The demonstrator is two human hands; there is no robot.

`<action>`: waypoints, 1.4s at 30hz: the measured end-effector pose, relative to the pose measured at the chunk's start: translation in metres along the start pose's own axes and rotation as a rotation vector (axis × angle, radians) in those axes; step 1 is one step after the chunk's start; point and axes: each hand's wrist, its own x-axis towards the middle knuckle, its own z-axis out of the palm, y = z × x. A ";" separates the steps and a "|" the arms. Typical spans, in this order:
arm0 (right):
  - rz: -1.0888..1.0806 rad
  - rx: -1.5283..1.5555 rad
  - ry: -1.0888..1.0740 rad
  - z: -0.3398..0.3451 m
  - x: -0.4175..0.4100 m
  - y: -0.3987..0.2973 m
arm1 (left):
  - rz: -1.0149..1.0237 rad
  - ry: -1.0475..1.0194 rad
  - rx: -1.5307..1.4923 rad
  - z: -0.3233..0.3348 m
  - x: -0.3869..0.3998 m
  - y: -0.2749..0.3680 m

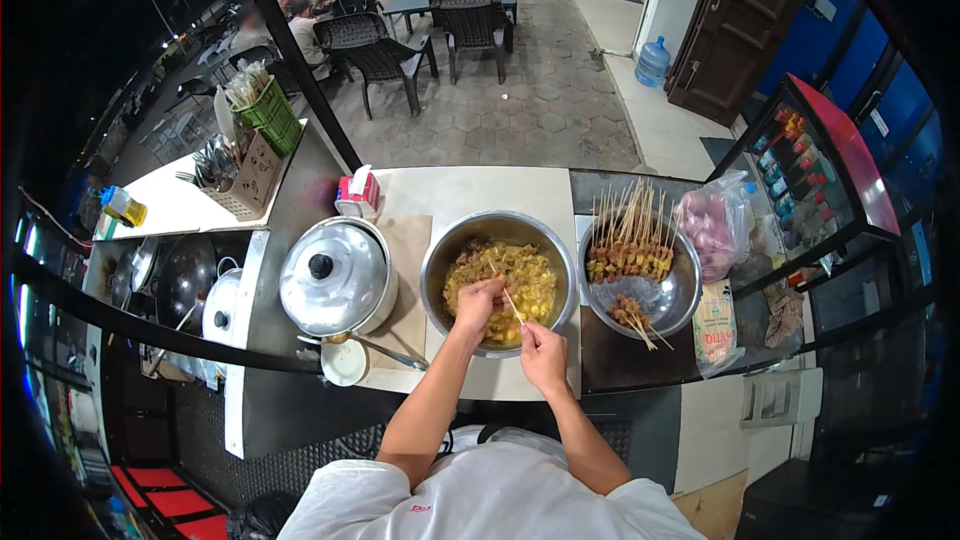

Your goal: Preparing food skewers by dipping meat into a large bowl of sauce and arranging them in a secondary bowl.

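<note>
Over a steel bowl (433, 315) of yellow marinated meat pieces (469, 270), both my hands work at a thin wooden skewer (513, 305). My right hand (544, 352) pinches the skewer's lower end near the bowl's front rim. Above the meat, the fingers of my left hand (478, 305) close around the upper part, where a small piece seems to be held; the fingers partly hide it. To the right stands a second steel bowl (660, 307). Many loaded meat skewers (630, 259) lean along its far side, and a smaller bunch (632, 313) lies at its near side.
Left of the bowls is a lidded aluminium pot (334, 277), with a small white dish (345, 362) and a metal utensil (394, 352) before it. A tissue box (358, 195) stands behind. On the right are a plastic bag of meat (712, 225), packaged skewers (715, 326) and a glass display case (806, 165).
</note>
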 end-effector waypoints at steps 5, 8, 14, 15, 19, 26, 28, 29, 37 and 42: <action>0.026 0.000 0.005 -0.022 0.010 0.009 | -0.144 -0.134 0.166 -0.011 0.009 0.026; 0.020 0.007 0.058 -0.038 0.013 0.017 | 0.224 -0.221 1.211 -0.030 0.025 0.020; 0.032 0.058 0.099 -0.051 0.010 0.022 | 0.160 -0.217 1.752 -0.040 0.042 -0.003; 0.048 0.063 0.093 -0.052 0.009 0.019 | 0.163 -0.224 1.756 -0.037 0.042 -0.003; 0.072 0.044 0.095 -0.055 0.007 0.021 | 0.224 -0.283 1.851 -0.026 0.042 -0.002; 0.063 0.030 0.081 -0.054 0.008 0.027 | 0.768 -0.591 2.035 -0.041 0.055 -0.019; 0.048 0.041 0.090 -0.053 0.009 0.025 | 0.750 -0.628 2.061 -0.038 0.055 -0.019; 0.061 0.039 0.077 -0.053 0.009 0.023 | 0.734 -0.665 2.090 -0.038 0.056 -0.018; 0.043 0.053 0.071 -0.047 0.011 0.022 | 0.495 -0.375 1.767 -0.053 0.066 -0.002; 0.062 0.052 0.062 -0.043 0.010 0.022 | 0.202 -0.647 1.899 -0.057 0.050 0.000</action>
